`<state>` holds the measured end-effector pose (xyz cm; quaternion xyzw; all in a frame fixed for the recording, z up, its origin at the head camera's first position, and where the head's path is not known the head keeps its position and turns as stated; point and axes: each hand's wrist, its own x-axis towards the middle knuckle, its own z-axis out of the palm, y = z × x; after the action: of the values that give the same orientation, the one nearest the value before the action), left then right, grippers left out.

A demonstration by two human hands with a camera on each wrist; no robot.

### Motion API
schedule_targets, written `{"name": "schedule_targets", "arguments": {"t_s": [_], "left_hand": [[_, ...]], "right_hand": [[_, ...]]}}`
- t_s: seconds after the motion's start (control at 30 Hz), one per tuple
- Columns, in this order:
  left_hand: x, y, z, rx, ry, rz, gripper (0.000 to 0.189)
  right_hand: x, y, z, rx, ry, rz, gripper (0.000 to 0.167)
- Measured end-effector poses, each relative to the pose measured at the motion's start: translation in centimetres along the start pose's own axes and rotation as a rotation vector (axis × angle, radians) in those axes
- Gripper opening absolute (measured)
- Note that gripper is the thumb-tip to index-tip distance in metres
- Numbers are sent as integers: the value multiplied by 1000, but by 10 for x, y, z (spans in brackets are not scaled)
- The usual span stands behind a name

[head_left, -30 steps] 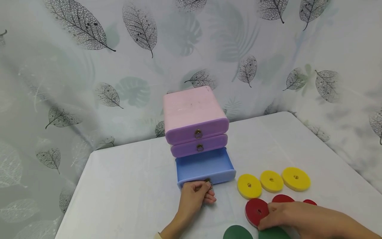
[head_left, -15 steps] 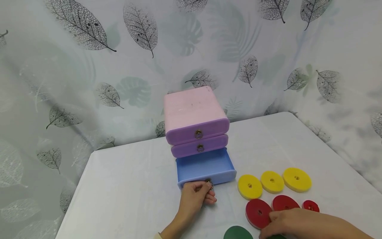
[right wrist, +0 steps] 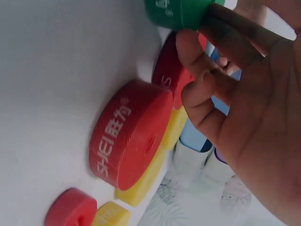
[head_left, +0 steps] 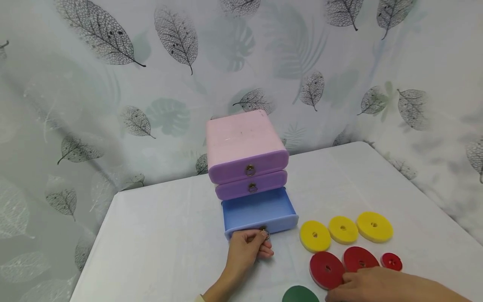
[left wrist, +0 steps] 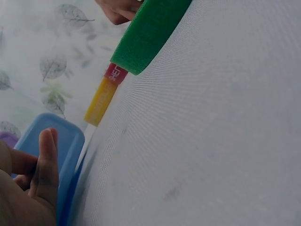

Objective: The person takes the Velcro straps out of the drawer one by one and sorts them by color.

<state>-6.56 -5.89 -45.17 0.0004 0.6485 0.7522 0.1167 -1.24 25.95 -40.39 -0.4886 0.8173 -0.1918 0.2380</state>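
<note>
My left hand (head_left: 243, 253) pinches the small ring pull (head_left: 267, 235) on the front of a pulled-out blue drawer (head_left: 281, 223). The bare blue floor of the drawer shows behind its front. My right hand (head_left: 381, 285) is low at the right, beside the red tape rolls (head_left: 326, 269). In the right wrist view, its fingertips grip the edge of a green tape roll (right wrist: 169, 13), with the other fingers bent. That roll is hidden under the hand in the head view. Another green tape roll (head_left: 300, 295) lies to the left on the table.
Above the blue drawer are two purple drawers (head_left: 250, 185), pushed in, under a pink top (head_left: 241, 134). Several yellow tape rolls (head_left: 315, 235) lie right of the drawer. A small red roll (head_left: 391, 261) sits at the right. Leaf-patterned cloth hangs behind the white table (head_left: 158, 235).
My right hand has shifted down, towards the near edge, uncovering more of the red rolls. The green roll under it has gone from sight in the head view. My left hand stays on the ring.
</note>
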Motion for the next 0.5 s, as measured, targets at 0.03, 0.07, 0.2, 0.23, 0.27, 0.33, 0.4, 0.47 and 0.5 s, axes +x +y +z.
{"name": "schedule_targets", "arguments": {"t_s": [0.03, 0.07, 0.2, 0.23, 0.27, 0.33, 0.4, 0.47, 0.5], "left_hand": [[0, 0, 0, -1, 0, 0, 23], [0, -1, -1, -3, 1, 0, 23], [-1, 0, -1, -9, -5, 4, 23], [-1, 1, -1, -9, -4, 4, 23], [-1, 1, -1, -9, -3, 3, 23], [-2, 2, -2, -7, -1, 0, 23], [-2, 2, -2, -6, 0, 2, 23], [-2, 3, -3, -7, 0, 7, 23], [-2, 3, -3, -7, -2, 8, 23]], "right_hand": [[0, -1, -1, 0, -3, -1, 48], [0, -2, -3, 8, -7, 5, 49], [-1, -5, -13, 78, -2, 36, 48], [-2, -6, -16, 109, 2, 47, 48], [-2, -7, -19, 139, 9, 52, 49], [-3, -7, -25, 173, 38, 16, 47], [-3, -6, -30, 163, 69, -41, 46], [-3, -5, -35, 139, 92, -81, 44], [-3, -5, -38, 121, 102, -93, 43]]}}
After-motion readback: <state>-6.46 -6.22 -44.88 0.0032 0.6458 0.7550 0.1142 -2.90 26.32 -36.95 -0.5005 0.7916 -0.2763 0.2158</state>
